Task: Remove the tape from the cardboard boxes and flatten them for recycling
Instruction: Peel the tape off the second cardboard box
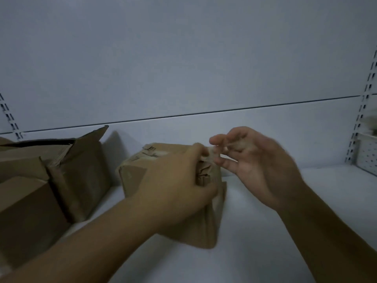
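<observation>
Small box [132,180]: I am seeing it sitting in the middle of the white shelf [244,252], tipped a little. Its top looks torn and crinkled, and a flap is hanging down at the near right side.
Left hand [175,180]: It is gripping the small box at the top right edge. The fingers are curling over the crumpled part, so it is holding on tight.
Right hand [251,160]: It is hanging in the air just to the right of the box, palm facing left. The fingers are spreading out loosely and they are blurry.
Pale strip [212,153]: A little light bit, maybe tape, is showing between the two hands, by the tips of the right fingers. I cannot tell if the right hand is pinching it or only touching it.
Big open box [81,172]: It is standing to the left of the small box, near it, with one flap sticking up.
Front box [26,211]: It is sitting at the far left, touching the big open box.
White basket [367,158]: It is peeking in at the right edge, full of small holes.
Slotted rail [367,94]: It is running up the wall above the basket.
</observation>
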Available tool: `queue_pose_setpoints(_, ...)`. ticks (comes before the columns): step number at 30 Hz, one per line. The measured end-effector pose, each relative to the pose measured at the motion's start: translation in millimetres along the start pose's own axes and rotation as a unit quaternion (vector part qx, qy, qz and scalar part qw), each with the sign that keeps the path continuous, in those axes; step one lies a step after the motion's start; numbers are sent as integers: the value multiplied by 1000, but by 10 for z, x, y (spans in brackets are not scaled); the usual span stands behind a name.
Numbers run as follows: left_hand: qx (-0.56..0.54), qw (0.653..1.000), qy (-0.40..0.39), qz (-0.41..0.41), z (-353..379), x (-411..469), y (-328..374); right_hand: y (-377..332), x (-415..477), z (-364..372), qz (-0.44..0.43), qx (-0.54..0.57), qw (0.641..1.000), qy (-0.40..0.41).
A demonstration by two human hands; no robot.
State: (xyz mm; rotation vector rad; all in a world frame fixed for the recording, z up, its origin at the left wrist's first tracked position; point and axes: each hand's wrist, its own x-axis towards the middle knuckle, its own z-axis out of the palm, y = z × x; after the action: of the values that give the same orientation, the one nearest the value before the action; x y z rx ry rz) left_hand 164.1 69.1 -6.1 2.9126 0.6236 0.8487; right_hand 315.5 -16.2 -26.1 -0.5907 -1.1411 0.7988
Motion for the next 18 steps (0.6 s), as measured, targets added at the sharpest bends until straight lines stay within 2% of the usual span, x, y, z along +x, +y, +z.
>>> queue_pose_setpoints(4, -152, 987, -40, 22, -146, -140, -167, -161, -25, -227, 61, -5, 987, -151)
queue_pose_setpoints(7, -254, 963, -76, 41, -236, -264, -349, -158, -30, -275, 84, 63, 966, -238)
queue_pose_setpoints(9, -324, 941, -92, 30, -257, -314, -531, -170, -47, -252, 83, 150, 953, -251)
queue_pose_setpoints(10, -360, 929, -83, 15, -247, -330, -625, -168, -60, -239, 61, 148, 962, -221)
queue_pose_setpoints(11, -403, 913, -66, -9, -230, -342, -712, -155, -74, -204, 28, 86, 985, -150)
queue_pose_setpoints(12, -454, 889, -44, -39, -208, -350, -785, -117, -80, -165, -12, -27, 998, -58)
queue_pose_setpoints(13, -505, 860, -18, -73, -178, -349, -855, -48, -78, -130, -54, -166, 984, 18)
queue_pose_setpoints(14, -544, 832, 12, -105, -144, -334, -918, 42, -71, -65, -80, -297, 950, 60)
queue_pose_setpoints(16, -595, 786, 75, -154, -67, -299, -1028, 258, -76, 85, -111, -467, 875, 61)
queue_pose_setpoints(17, -620, 761, 99, -163, -31, -282, -1051, 343, -91, 147, -119, -493, 860, 53)
queue_pose_setpoints(18, -644, 738, 116, -166, 4, -270, -1058, 401, -106, 199, -111, -491, 863, 47)
